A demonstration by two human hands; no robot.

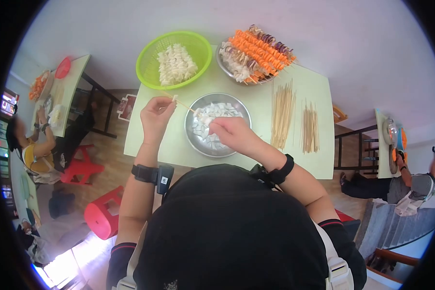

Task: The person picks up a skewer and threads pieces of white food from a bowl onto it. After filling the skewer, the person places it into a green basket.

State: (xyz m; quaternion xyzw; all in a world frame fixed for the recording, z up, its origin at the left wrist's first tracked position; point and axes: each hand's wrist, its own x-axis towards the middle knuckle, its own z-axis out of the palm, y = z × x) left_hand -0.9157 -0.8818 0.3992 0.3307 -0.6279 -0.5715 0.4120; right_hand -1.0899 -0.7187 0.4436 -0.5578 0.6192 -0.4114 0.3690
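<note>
A thin wooden skewer (185, 106) slants between my two hands, over the left rim of a steel bowl (249, 126). Between thumb and fingers, my left hand (157, 118) pinches a small white food piece (175, 98) near the skewer's upper-left end. My right hand (233, 134) is closed around the lower end, where several white food pieces (204, 118) sit threaded together. Under that hand, the bowl holds many loose white cut pieces (222, 110). Part of the skewer is hidden by my right fingers.
Behind the bowl, a green basket (206, 58) holds white skewers (176, 65). A metal bowl (222, 63) beside it is heaped with orange, purple and white skewers (258, 50). Two bundles of bare sticks (282, 116) lie at right. People sit at side tables; red stools (101, 220) stand left.
</note>
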